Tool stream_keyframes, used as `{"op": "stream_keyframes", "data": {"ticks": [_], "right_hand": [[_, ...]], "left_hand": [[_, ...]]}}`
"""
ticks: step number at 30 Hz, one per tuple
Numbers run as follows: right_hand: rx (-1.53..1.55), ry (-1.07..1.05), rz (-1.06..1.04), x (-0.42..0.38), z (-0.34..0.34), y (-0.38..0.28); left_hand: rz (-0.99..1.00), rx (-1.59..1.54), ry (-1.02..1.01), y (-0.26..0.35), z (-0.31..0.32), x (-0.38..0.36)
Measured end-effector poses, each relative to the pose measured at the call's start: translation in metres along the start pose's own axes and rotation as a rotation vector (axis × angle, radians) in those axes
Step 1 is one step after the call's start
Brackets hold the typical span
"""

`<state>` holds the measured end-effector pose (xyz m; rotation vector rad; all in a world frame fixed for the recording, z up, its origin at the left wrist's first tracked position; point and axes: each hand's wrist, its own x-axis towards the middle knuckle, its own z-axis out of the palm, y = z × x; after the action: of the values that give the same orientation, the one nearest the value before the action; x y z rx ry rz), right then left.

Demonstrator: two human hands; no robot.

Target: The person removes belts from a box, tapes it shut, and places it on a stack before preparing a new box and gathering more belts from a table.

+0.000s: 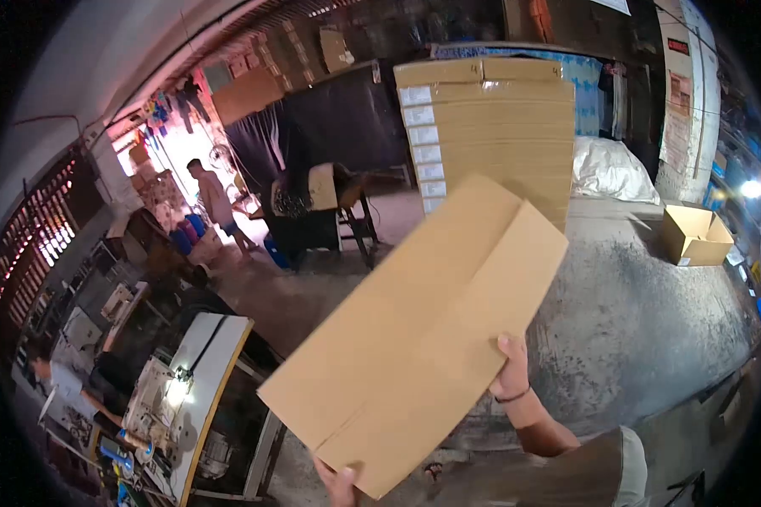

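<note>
A flat, folded cardboard box (414, 329) is held up in front of me, tilted so its far end points up and right. My right hand (511, 367) grips its right edge, thumb on the face and the other fingers hidden behind. At the lower left end, my left hand (338, 483) is closed on the cardboard, its thumb on top. Beyond the box stands a tall stack of taped cartons (499, 127) with white labels down the left side.
An open carton (698, 237) sits on the floor at right, near a white sack (613, 169). To the left is a sewing machine table (216, 372), with a seated person (72, 389) beside it. Another person (211, 194) stands near the bright doorway.
</note>
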<state>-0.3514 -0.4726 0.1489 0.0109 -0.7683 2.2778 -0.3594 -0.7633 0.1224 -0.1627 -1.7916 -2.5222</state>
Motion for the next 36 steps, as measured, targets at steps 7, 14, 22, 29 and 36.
{"op": "stream_keyframes", "data": {"ticks": [7, 14, 22, 29, 36], "right_hand": [[-0.040, -0.278, 0.212, 0.112, 0.055, 0.042], [-0.358, -0.362, 0.106, 0.209, 0.148, 0.093], [-0.615, -0.244, -0.251, 0.233, 0.203, 0.151], [-0.165, -0.552, -0.044, 0.211, 0.290, 0.152], [-0.449, -0.581, -0.445, 0.209, 0.248, 0.102]], "left_hand": [[0.278, -0.148, -0.355, 0.091, -0.029, 0.181], [0.073, -0.367, -0.534, 0.136, -0.076, 0.312], [-0.238, -0.279, -0.878, 0.133, -0.115, 0.369], [-0.006, -0.521, -0.914, 0.124, -0.084, 0.409], [0.056, -0.592, -0.907, 0.139, 0.047, 0.457]]}}
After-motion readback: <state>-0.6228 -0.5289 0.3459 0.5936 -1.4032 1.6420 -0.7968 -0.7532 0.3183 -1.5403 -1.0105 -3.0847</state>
